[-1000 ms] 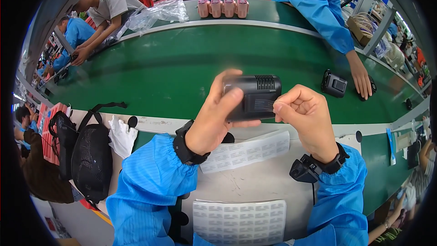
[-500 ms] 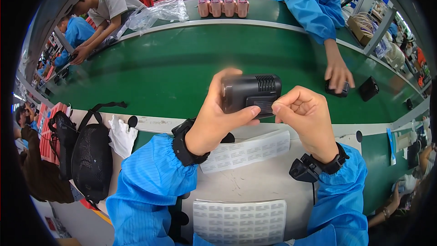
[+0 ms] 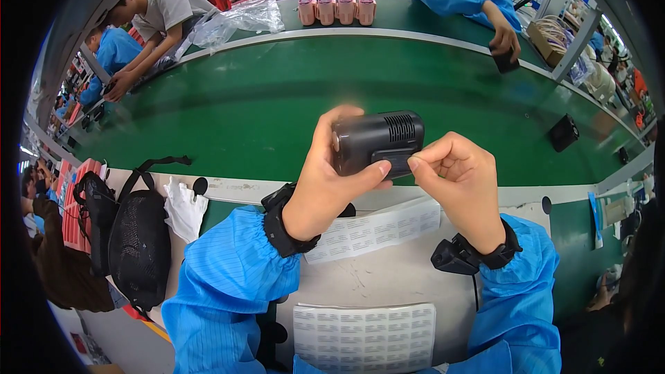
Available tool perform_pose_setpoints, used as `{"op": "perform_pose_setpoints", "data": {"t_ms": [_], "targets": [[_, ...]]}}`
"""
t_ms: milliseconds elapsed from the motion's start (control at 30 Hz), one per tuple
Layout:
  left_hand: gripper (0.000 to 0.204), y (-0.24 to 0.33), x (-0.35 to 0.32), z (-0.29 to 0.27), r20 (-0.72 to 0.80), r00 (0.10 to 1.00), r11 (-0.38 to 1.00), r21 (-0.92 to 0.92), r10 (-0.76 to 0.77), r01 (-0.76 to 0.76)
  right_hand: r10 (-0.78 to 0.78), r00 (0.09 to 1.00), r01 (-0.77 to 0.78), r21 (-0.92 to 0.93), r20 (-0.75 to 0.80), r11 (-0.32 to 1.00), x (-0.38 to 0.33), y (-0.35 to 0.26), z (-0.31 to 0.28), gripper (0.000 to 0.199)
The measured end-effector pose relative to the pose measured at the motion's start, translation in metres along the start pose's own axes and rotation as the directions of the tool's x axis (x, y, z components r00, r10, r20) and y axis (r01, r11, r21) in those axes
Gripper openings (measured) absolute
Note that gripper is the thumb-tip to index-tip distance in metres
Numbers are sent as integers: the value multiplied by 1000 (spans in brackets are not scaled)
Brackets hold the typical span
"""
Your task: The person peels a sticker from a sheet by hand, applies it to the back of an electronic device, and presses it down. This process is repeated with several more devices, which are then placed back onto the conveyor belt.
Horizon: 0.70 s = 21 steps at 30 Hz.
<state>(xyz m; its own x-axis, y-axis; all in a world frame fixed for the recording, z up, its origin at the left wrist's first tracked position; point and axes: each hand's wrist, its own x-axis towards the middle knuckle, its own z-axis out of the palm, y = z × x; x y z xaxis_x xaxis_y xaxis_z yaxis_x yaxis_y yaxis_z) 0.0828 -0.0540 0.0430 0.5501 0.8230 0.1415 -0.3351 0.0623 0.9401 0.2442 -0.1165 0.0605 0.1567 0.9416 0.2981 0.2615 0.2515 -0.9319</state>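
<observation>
The left hand [image 3: 325,190] held the black device [image 3: 367,131] securely, twelve o'clock from the lower label sheet [image 3: 364,338]. The right hand [image 3: 467,179] pinched at three o'clock, contents indiscernible; work appeared unfinished.

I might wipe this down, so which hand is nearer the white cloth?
Left. Your left hand holds the black device, right of the white cloth; your right hand is farther right, by the device's opposite end.

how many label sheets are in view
2 visible: an upper slanted sheet and a lower sheet near the picture's bottom edge; more may lie hidden beneath.
</observation>
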Motion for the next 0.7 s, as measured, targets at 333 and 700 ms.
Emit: {"op": "perform_pose_setpoints", "data": {"t_ms": [333, 700], "targets": [[60, -2, -1, 1, -21, 999, 1000, 12, 28, -28, -119, 991, 109, -148, -62, 983, 1, 6, 0, 8], [47, -7, -7, 0, 137, 989, 990, -120, -63, 79, -91, 993, 86, 69, 70, 994, 2, 7, 15, 55]]}}
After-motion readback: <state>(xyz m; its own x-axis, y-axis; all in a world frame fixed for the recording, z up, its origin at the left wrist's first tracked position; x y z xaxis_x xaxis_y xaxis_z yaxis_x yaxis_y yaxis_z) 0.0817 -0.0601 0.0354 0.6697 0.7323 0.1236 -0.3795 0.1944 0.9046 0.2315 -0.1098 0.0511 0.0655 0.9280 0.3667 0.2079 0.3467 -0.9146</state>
